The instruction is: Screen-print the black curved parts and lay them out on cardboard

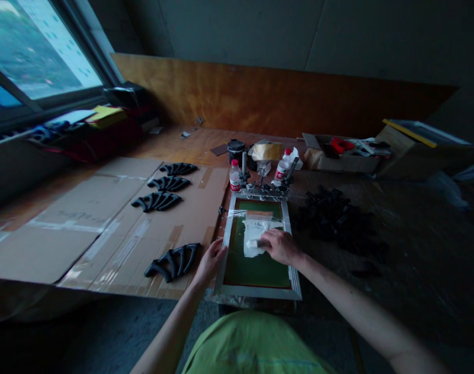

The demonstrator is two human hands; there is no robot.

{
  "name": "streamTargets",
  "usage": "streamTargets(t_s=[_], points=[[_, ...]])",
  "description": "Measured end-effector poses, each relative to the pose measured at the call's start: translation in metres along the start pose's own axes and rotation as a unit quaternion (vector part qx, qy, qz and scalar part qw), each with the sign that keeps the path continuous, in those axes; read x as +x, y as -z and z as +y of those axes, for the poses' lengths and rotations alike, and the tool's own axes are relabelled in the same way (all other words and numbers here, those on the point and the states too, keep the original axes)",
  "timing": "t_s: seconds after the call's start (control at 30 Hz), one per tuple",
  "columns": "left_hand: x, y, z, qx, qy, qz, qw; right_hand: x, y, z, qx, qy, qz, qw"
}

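A screen printing frame [295, 278] with metal edges and green mesh lies in front of me. White ink [252, 234] is smeared over the middle of the mesh, below a brownish strip. My right hand [281, 246] is closed around a small pale scraper [256, 243], which is over the white patch; the fingers hide part of it. On the frame's left edge is my left hand [212, 259], its fingers curled at the metal side. A clamp [260, 191] with upright posts stands at the frame's far end.
Several black curved slatted parts [174, 262] lie on cardboard [81, 208] to the left. A dark heap of pieces [334, 218] sits at right. Behind the clamp are red-capped bottles [235, 176] and a black jar [236, 150]. An open box [342, 162] stands farther right.
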State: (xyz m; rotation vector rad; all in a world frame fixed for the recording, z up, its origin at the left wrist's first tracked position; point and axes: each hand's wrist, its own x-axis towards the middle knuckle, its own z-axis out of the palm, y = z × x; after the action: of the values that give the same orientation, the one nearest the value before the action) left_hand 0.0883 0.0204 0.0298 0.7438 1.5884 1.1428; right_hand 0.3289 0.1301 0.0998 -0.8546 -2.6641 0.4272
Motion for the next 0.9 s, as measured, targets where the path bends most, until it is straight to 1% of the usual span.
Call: streamTargets(t_s=[0.1,0.17,0.2,0.23,0.3,0.33,0.37,0.4,0.47,0.53,0.6,0.63,0.67,0.7,0.73,0.77,0.8,0.83,0.87,0.9], points=[[-0.007,0.004,0.023,-0.012,0.015,-0.024,1.000,0.036,0.023,0.009,-0.002,-0.078,0.055,0.995],[-0.014,0.007,0.047,-0.005,0.011,-0.024,1.000,0.054,0.041,0.021,-0.015,-0.117,0.082,0.990],[-0.017,0.009,0.060,0.000,0.000,-0.019,1.000,0.057,0.051,0.031,-0.019,-0.134,0.099,0.986],[-0.020,0.010,0.073,0.004,-0.016,-0.010,1.000,0.057,0.062,0.042,-0.019,-0.152,0.123,0.981],[-0.022,0.008,0.100,0.004,-0.052,0.005,0.999,0.046,0.078,0.067,-0.018,-0.195,0.187,0.963],[-0.022,0.006,0.113,-0.005,-0.071,0.014,0.997,0.037,0.082,0.079,-0.022,-0.216,0.211,0.953],[-0.020,0.003,0.126,-0.021,-0.094,0.028,0.995,0.027,0.082,0.088,-0.030,-0.233,0.222,0.946],[-0.017,-0.001,0.139,-0.042,-0.118,0.043,0.991,0.016,0.078,0.093,-0.038,-0.243,0.219,0.944],[-0.009,-0.011,0.163,-0.094,-0.168,0.059,0.979,-0.003,0.055,0.092,-0.044,-0.237,0.181,0.954],[0.000,-0.020,0.185,-0.123,-0.206,0.050,0.970,-0.017,0.021,0.077,-0.044,-0.201,0.126,0.971],[0.008,-0.028,0.199,-0.129,-0.225,0.035,0.965,-0.023,-0.014,0.056,-0.065,-0.167,0.075,0.981],[0.009,-0.031,0.200,-0.132,-0.229,0.040,0.963,-0.024,-0.027,0.047,-0.083,-0.158,0.052,0.983],[0.009,-0.034,0.197,-0.136,-0.231,0.057,0.962,-0.023,-0.038,0.039,-0.099,-0.159,0.032,0.982],[0.007,-0.038,0.189,-0.139,-0.226,0.076,0.961,-0.023,-0.046,0.034,-0.109,-0.171,0.018,0.979],[0.002,-0.042,0.177,-0.135,-0.206,0.083,0.966,-0.022,-0.050,0.029,-0.111,-0.190,0.009,0.975],[-0.005,-0.047,0.160,-0.122,-0.166,0.066,0.976,-0.021,-0.052,0.024,-0.107,-0.211,0.009,0.972],[-0.014,-0.052,0.140,-0.103,-0.112,0.034,0.988,-0.020,-0.052,0.019,-0.098,-0.228,0.018,0.968],[-0.024,-0.059,0.118,-0.071,-0.032,-0.035,0.996,-0.020,-0.052,0.011,-0.087,-0.238,0.036,0.967],[-0.035,-0.065,0.097,-0.045,0.056,-0.113,0.991,-0.020,-0.052,0.002,-0.078,-0.239,0.061,0.966],[-0.045,-0.072,0.077,-0.048,0.108,-0.139,0.983,-0.020,-0.051,-0.010,-0.068,-0.228,0.085,0.968]])
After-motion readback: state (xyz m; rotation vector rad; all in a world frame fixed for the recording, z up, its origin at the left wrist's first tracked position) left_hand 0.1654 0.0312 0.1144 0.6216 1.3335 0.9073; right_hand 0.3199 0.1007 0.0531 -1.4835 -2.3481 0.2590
